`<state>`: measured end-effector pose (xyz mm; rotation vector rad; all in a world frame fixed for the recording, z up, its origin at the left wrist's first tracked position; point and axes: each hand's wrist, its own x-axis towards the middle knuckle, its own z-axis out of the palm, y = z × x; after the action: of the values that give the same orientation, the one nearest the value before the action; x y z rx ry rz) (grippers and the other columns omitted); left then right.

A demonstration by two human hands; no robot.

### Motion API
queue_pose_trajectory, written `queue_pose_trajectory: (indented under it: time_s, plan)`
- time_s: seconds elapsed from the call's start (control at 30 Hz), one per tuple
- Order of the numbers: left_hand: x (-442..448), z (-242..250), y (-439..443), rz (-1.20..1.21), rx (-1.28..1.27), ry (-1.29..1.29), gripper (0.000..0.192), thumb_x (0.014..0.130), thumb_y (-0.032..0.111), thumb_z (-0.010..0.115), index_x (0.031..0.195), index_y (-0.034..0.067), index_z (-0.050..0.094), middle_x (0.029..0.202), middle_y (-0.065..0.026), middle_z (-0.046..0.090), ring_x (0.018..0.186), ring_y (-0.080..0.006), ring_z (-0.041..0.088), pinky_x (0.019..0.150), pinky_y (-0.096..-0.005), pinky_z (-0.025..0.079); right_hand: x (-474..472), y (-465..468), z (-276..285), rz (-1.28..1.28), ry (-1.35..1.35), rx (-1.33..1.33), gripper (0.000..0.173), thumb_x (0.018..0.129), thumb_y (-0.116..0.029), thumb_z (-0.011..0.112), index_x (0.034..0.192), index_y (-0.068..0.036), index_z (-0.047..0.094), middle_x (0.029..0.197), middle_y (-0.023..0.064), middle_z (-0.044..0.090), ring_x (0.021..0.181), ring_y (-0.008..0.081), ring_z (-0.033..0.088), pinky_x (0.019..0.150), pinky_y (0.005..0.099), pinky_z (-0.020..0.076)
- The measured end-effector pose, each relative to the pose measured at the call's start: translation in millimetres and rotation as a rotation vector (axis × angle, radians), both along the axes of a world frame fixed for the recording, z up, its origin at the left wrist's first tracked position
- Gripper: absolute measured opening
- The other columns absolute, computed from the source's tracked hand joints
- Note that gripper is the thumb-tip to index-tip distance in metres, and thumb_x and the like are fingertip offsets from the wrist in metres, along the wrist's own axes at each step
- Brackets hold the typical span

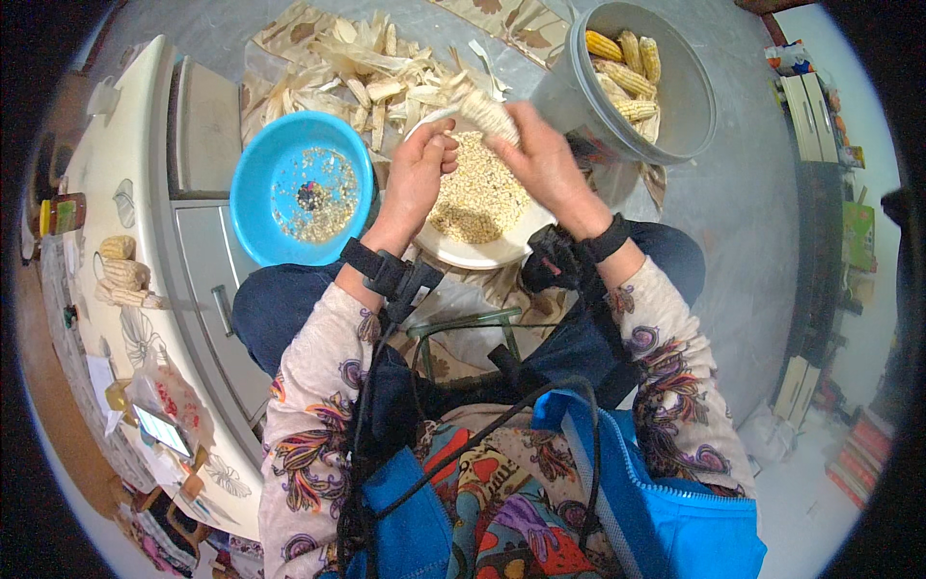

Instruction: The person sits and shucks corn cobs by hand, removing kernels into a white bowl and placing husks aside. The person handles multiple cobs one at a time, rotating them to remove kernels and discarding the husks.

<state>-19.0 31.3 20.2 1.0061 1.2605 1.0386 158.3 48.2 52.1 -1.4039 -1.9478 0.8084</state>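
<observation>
My right hand (544,150) grips a pale corn cob (483,112), with dry husk at its far end, above the white basin (469,255). Loose corn kernels (481,184) fill much of that basin. Over the basin's left side, my left hand (421,165) has its fingers curled in; its palm is hidden, so I cannot see whether anything is inside. A blue plastic basin (249,195) stands to the left, holding scattered kernel bits and chaff. At the upper right, a grey bucket (684,87) contains several ears of corn (628,76).
Dry husks and cobs (383,72) lie heaped beyond the basins. A white table or counter (94,166) runs along the left, bearing more corn ears (123,271), a phone (163,433) and a jar (64,215). A green metal stool frame (463,322) shows between my knees.
</observation>
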Motion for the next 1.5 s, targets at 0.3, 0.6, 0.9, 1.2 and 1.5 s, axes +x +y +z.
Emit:
queue_pose_trajectory:
  time_s: [0.3,0.6,0.9,1.2,1.5]
  plan:
    - [3.5,7.6,-13.2,-0.252,-0.394,-0.103,0.042,0.093,0.030,0.039,0.123,0.001,0.045,0.116,-0.0120,0.053,0.104,-0.0182,0.054,0.082,-0.0317,0.047,19.3,19.2,7.6,-0.193,1.102,-0.612,0.033,0.094,-0.027,0.043,0.106,0.003,0.040,0.098,0.0184,0.058,0.088,0.0254,0.060,0.077,0.0332,0.0507]
    - [1.8,36.8,-18.1,-0.475,-0.592,-0.816,0.044,0.096,0.023,0.032,0.128,-0.008,0.032,0.117,-0.0248,0.050,0.103,-0.0291,0.056,0.084,-0.0332,0.052,21.6,23.4,-0.1,-0.301,1.313,-0.773,0.035,0.096,-0.025,0.037,0.112,0.006,0.037,0.105,0.0236,0.054,0.096,0.0325,0.057,0.084,0.0417,0.0490]
    - [-2.8,44.2,-24.6,-0.441,-0.604,-0.834,0.037,0.093,0.015,0.044,0.123,-0.007,0.040,0.109,-0.0207,0.056,0.093,-0.0231,0.061,0.079,-0.0275,0.054,12.3,21.4,0.1,-0.166,1.413,-0.889,0.041,0.097,-0.025,0.031,0.119,0.009,0.034,0.116,0.0265,0.047,0.109,0.0342,0.049,0.096,0.0454,0.0414]
    - [-17.3,25.4,-41.1,-0.248,-0.497,-0.621,0.029,0.090,0.015,0.051,0.115,0.002,0.048,0.105,-0.0072,0.057,0.093,-0.0155,0.058,0.081,-0.0278,0.051,-9.8,7.4,-7.5,0.019,1.089,-0.939,0.034,0.091,-0.027,0.044,0.113,-0.002,0.047,0.107,0.0105,0.056,0.096,0.0199,0.056,0.086,0.0329,0.0467]
    - [-11.0,5.3,-54.1,-0.504,-0.322,0.106,0.030,0.091,0.027,0.047,0.106,0.002,0.053,0.083,-0.0028,0.057,0.069,-0.0079,0.051,0.057,-0.0231,0.044,-32.6,3.6,-43.9,-0.149,0.440,-1.049,0.023,0.089,-0.026,0.046,0.097,-0.004,0.047,0.076,0.0045,0.053,0.061,0.0115,0.052,0.051,0.0239,0.0455]
